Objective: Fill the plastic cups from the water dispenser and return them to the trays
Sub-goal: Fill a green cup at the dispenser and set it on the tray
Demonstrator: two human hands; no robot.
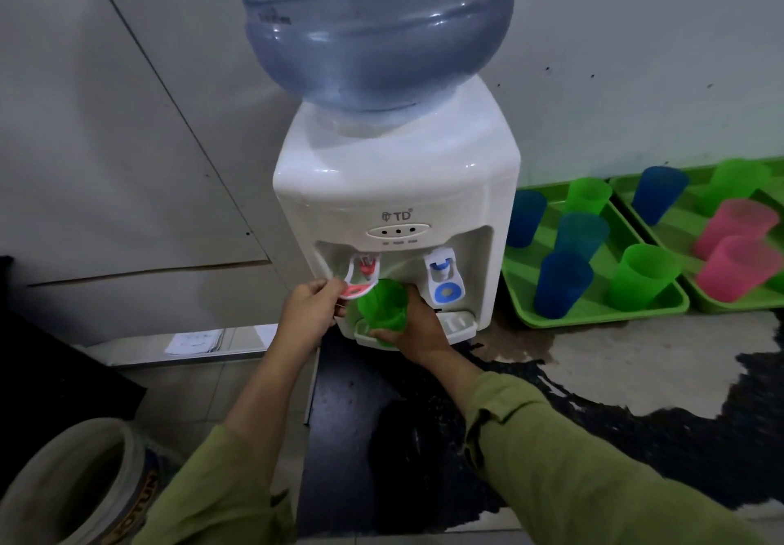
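Near left sat a pale bucket [80, 489]. My left hand [312, 311] pinched the red tap lever [360, 288]; my right hand [420, 332] gripped the green cup [382, 309] under it. Trays [594, 319] of cups [560, 285] sat far right on the patchy black surface [636, 358], by the white wall [636, 56].

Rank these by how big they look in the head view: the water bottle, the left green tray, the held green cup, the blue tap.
1. Water bottle
2. Left green tray
3. Green cup and blue tap look alike; cup partly hidden, so unranked.
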